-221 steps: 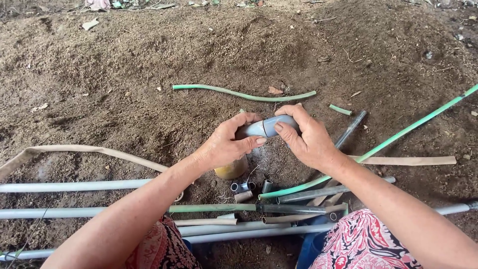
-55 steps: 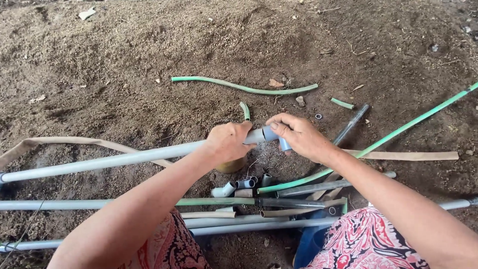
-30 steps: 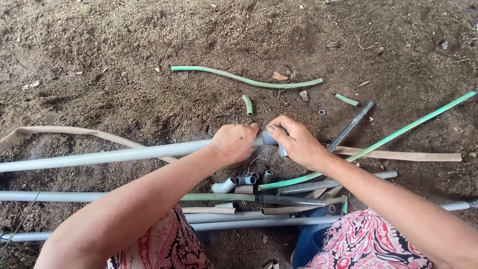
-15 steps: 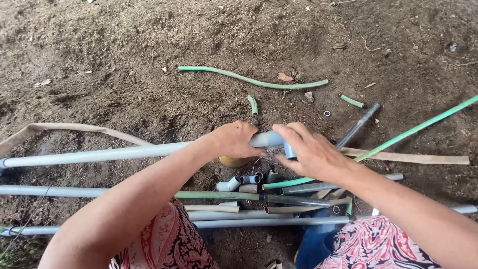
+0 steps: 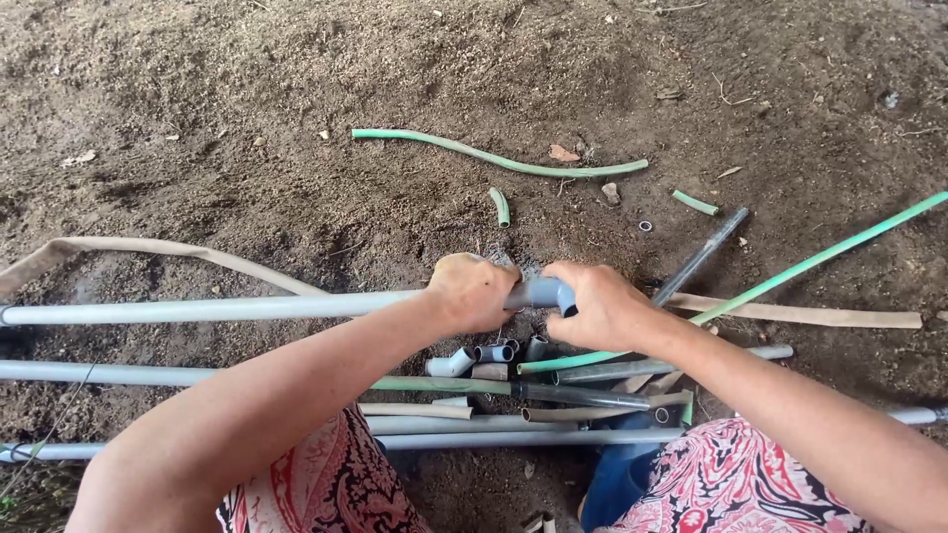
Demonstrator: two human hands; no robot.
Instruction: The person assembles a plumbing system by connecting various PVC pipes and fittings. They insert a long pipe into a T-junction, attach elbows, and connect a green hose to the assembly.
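Head view looks down on bare brown soil, where the left hand [image 5: 474, 292] is wrapped around the end of a long grey plastic pipe [image 5: 212, 309] that runs level off toward the left edge. The right hand [image 5: 597, 304] is closed around a short grey plastic pipe fitting [image 5: 541, 292], which sits between the two hands at the pipe's end; whether the fitting is already seated on the pipe is hard to tell, since the fingers cover the joint. Just below the hands lies a small cluster of short grey pipe offcuts [image 5: 479, 357] on the soil, and beneath those several more long grey pipes [image 5: 178, 375] lie side by side across the person's lap. A long straight green tube [image 5: 820, 259] slants up to the right from under the right hand, beside a dark narrow pipe [image 5: 703, 253]. Farther off, a curved green hose piece [image 5: 494, 158] rests alone on the ground, and a flat tan strap [image 5: 148, 249] bends away at the left.
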